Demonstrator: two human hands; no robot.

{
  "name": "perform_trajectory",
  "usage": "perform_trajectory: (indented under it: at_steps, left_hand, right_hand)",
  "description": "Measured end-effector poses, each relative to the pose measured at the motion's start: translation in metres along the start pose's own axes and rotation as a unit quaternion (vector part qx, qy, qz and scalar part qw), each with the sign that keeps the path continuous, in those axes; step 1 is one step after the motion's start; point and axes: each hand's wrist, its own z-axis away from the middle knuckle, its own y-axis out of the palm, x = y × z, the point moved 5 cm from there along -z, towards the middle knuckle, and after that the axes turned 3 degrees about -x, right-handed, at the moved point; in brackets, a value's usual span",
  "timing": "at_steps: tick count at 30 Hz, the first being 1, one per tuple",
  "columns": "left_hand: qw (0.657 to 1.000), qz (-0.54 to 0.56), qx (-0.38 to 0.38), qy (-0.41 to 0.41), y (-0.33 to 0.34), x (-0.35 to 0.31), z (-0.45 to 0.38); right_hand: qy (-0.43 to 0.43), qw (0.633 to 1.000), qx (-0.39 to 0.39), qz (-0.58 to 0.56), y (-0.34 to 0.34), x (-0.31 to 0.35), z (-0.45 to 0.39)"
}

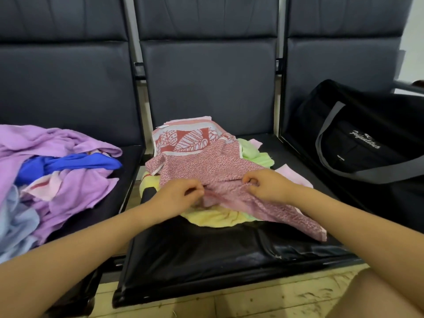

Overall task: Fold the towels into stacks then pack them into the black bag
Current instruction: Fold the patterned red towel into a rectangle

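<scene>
1. On the left seat [128, 157] there is a messy heap. You can see a purple towel [75, 187], a blue cloth [75, 165] tucked in it, and a light blue towel [16, 216] that the picture edge cuts off. None of these are folded yet.
2. Your left hand [181, 193] is on the middle seat [206, 253]. Its fingers are curled and pinch the near edge of the pink speckled towel [213, 166].
3. Your right hand [266, 185] pinches the same edge, a little way to the right. Both hands are close together, so your hold is narrow.
4. The pink speckled towel lies straight ahead of your hands. It looks longest from the far left to the near right, where one end hangs down toward you. Your right hand is nearer that loose end, so I think it should slide out along the edge.
5. Under it sit a leaf-print towel [190, 140], a yellow towel [213, 218] and a green towel [254, 154]. They are mostly covered, so you cannot tell if they are folded.
6. The black bag [358, 143] waits on the right seat. You cannot tell if it is open or what is inside.
</scene>
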Motion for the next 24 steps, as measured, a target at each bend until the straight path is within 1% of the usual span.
perform_trajectory:
  at_steps: [2, 4, 6, 7, 8, 9, 10, 11, 14, 16, 18, 21, 24]
  left_hand:
    - [0.991, 0.120, -0.048, -0.029, -0.022, -0.016, 0.002]
    - [0.967, 0.226, -0.104, -0.054, -0.043, -0.029, 0.005]
    - [0.933, 0.318, -0.149, -0.078, -0.057, -0.034, 0.005]
    - [0.913, 0.360, -0.163, -0.096, -0.060, -0.033, 0.005]
    - [0.893, 0.399, -0.173, -0.117, -0.061, -0.032, 0.005]
    - [0.873, 0.432, -0.181, -0.136, -0.062, -0.031, 0.005]
    - [0.855, 0.458, -0.190, -0.150, -0.061, -0.029, 0.005]
    - [0.841, 0.478, -0.196, -0.161, -0.061, -0.028, 0.005]
    - [0.818, 0.508, -0.202, -0.178, -0.061, -0.025, 0.005]
    - [0.811, 0.516, -0.199, -0.193, -0.061, -0.017, 0.005]
    - [0.796, 0.529, -0.206, -0.210, -0.066, -0.008, 0.006]
    - [0.768, 0.554, -0.225, -0.231, -0.072, 0.011, 0.007]
    - [0.763, 0.537, -0.273, -0.234, -0.081, 0.030, 0.011]
  right_hand:
    - [0.031, 0.998, -0.049, -0.031, -0.009, -0.008, -0.002]
    - [0.037, 0.989, -0.129, -0.068, -0.020, -0.007, -0.003]
    - [-0.007, 0.968, -0.214, -0.128, -0.032, 0.013, 0.004]
    - [-0.042, 0.957, -0.233, -0.168, -0.035, 0.029, 0.009]
    - [-0.079, 0.947, -0.232, -0.207, -0.038, 0.046, 0.015]
    - [-0.105, 0.943, -0.210, -0.237, -0.036, 0.062, 0.019]
    - [-0.115, 0.945, -0.178, -0.248, -0.032, 0.076, 0.022]
    - [-0.111, 0.954, -0.146, -0.235, -0.025, 0.087, 0.023]
    - [-0.081, 0.987, -0.092, -0.104, -0.005, 0.102, 0.016]
    - [-0.067, 0.994, -0.079, -0.041, 0.000, 0.100, 0.012]
    - [-0.041, 0.997, -0.054, -0.046, 0.000, 0.090, 0.008]
    - [0.013, 0.994, 0.016, -0.110, -0.004, 0.070, 0.003]
    - [0.046, 0.989, 0.097, -0.099, -0.005, 0.054, 0.007]
